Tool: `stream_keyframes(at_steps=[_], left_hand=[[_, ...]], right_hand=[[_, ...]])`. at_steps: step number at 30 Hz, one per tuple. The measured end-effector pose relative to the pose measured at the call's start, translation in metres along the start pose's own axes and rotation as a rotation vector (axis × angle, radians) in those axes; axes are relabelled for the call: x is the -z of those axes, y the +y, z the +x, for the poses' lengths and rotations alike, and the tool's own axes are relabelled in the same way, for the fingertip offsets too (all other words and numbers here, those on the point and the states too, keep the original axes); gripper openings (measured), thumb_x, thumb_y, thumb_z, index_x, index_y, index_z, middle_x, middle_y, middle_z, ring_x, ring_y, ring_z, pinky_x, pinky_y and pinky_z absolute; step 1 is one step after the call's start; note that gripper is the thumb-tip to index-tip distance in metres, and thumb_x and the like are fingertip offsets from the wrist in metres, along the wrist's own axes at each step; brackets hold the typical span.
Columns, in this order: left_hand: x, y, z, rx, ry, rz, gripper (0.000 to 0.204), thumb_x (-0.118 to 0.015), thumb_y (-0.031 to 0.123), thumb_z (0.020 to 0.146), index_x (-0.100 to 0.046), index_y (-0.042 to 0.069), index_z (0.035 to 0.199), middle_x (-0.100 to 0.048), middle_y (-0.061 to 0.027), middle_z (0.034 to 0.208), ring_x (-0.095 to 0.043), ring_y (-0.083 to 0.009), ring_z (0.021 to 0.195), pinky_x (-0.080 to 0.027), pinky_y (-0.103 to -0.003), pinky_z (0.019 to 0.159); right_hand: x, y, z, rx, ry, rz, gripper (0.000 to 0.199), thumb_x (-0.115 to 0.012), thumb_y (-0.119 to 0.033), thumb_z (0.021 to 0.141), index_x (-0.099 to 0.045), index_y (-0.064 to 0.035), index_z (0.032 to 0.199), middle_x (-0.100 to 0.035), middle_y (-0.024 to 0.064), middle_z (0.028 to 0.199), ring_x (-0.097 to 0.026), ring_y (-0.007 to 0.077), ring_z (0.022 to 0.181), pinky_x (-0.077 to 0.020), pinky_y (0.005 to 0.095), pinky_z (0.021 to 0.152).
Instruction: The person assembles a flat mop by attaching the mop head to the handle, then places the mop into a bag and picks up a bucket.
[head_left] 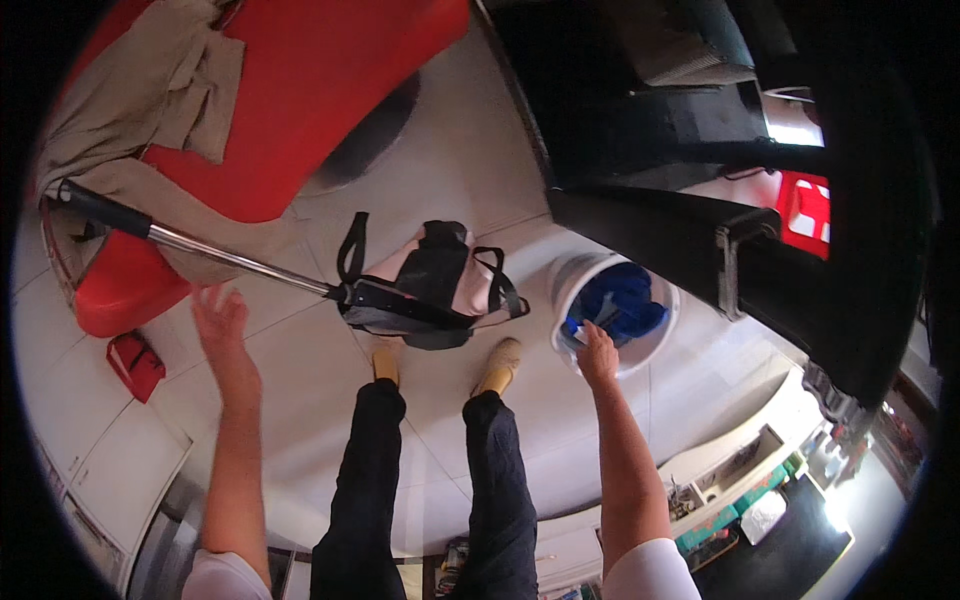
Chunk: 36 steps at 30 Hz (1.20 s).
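My right hand (598,354) reaches over the near rim of a white bucket (668,300). Its fingers are pinched together, with a small white and blue bit at their tips that I cannot make out. Blue cloth-like material (630,305) lies inside the bucket. On the left my left hand (220,318) hangs in the air with fingers spread, holding nothing. Just above it runs a metal pole (245,262) with a black grip, slanting from the red seat down to a pink and black bag (435,270) with black straps. The bag rests on the floor before my feet.
A red seat (350,70) draped with a beige cloth (180,80) fills the upper left. A small red object (135,365) lies on the tiles below it. Black furniture (660,230) overhangs beside the bucket. A white unit with compartments (735,465) stands at lower right.
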<state>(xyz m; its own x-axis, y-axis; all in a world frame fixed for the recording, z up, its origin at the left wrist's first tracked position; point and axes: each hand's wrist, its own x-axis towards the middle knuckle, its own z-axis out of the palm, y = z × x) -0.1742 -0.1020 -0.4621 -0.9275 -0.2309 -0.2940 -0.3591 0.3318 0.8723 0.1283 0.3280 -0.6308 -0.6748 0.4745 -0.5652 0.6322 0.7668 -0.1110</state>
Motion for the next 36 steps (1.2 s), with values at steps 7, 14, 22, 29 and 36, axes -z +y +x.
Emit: stream_keyframes(at_steps=[7, 14, 22, 29, 36], left_hand=[[-0.040, -0.011, -0.094, 0.247, -0.134, -0.020, 0.065, -0.059, 0.010, 0.081, -0.027, 0.015, 0.137, -0.039, -0.0088, 0.131, -0.047, -0.0167, 0.107, -0.039, -0.028, 0.089], [-0.068, -0.007, -0.176, 0.149, -0.567, 0.253, 0.059, -0.062, 0.004, 0.077, -0.036, 0.007, 0.130, -0.042, -0.0119, 0.126, -0.049, -0.0217, 0.106, -0.042, -0.030, 0.089], [-0.070, 0.042, -0.232, -0.113, -0.935, 0.399, 0.057, -0.065, 0.010, 0.073, -0.042, 0.006, 0.125, -0.049, -0.0158, 0.119, -0.049, -0.0297, 0.107, -0.039, -0.035, 0.093], [-0.008, -0.022, -0.202, -0.238, -0.862, 0.684, 0.050, -0.063, 0.011, 0.075, -0.044, 0.003, 0.121, -0.048, -0.0153, 0.120, -0.046, -0.0319, 0.111, -0.038, -0.039, 0.094], [-0.038, -0.091, -0.148, -0.256, -0.876, 0.926, 0.044, -0.061, 0.014, 0.074, -0.050, 0.002, 0.114, -0.040, -0.0148, 0.130, -0.048, -0.0326, 0.106, -0.043, -0.040, 0.087]], right_hand=[[0.016, 0.004, 0.001, -0.070, -0.048, 0.058, 0.037, -0.064, -0.022, 0.074, -0.054, -0.0227, 0.110, -0.063, 0.0101, 0.091, -0.060, 0.0312, 0.084, -0.0484, 0.0413, 0.069], [0.107, 0.010, -0.067, -0.162, -0.040, 0.243, 0.039, -0.065, -0.023, 0.074, -0.055, -0.0200, 0.112, -0.063, 0.0134, 0.085, -0.061, 0.0321, 0.080, -0.0466, 0.0409, 0.067], [0.249, -0.079, -0.189, -0.148, 0.014, 0.480, 0.041, -0.068, -0.006, 0.072, -0.055, -0.0081, 0.111, -0.062, 0.0144, 0.094, -0.061, 0.0295, 0.086, -0.0479, 0.0348, 0.070], [0.221, -0.164, -0.184, -0.185, -0.127, 0.821, 0.032, -0.066, -0.011, 0.078, -0.055, -0.0074, 0.109, -0.056, 0.0071, 0.069, -0.044, 0.0089, 0.050, -0.0405, 0.0240, 0.051], [0.112, -0.234, -0.128, 0.071, -0.109, 0.644, 0.025, -0.062, -0.018, 0.080, -0.058, -0.0077, 0.102, -0.065, 0.0090, 0.082, -0.062, 0.0248, 0.069, -0.0475, 0.0338, 0.060]])
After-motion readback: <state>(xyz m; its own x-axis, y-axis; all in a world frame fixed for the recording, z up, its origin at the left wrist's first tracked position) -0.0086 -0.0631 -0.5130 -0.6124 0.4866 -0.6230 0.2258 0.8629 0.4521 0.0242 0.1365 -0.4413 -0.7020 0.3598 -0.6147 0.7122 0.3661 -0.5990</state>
